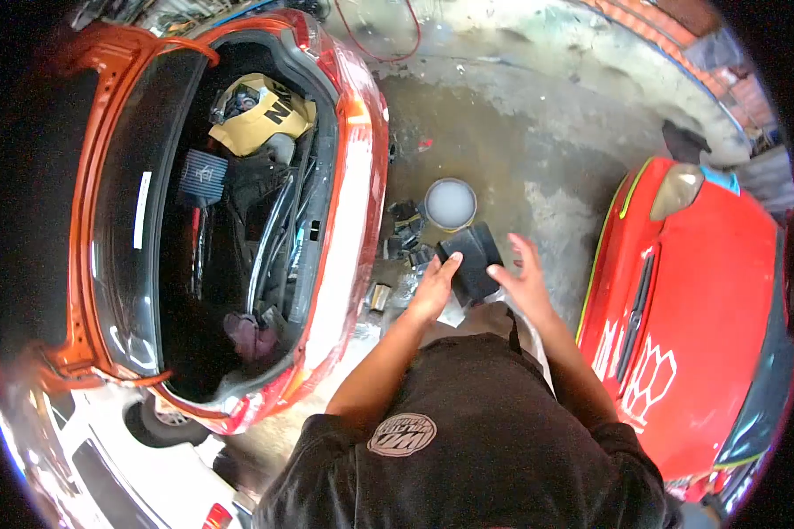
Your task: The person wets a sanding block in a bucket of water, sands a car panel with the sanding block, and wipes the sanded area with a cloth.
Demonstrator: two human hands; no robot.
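— Left hand [434,289]?
— Fingers gripping one black rectangular piece [475,254], thumb on top.
— Right hand [527,280]?
— Fingers spread apart; thumb at the piece's edge, contact unclear.
— Piece's location?
— Before the black shirt [503,423], near one round bucket [428,212] on the floor [538,132].

The dark sheet [473,257] hid most fingers of my left hand [433,290]; the view's edge cut off the white car [106,445], and the shirt [503,432] logo's small lettering [403,435] blurred.

Left fingers [433,267] curled, right fingers [528,254] spread
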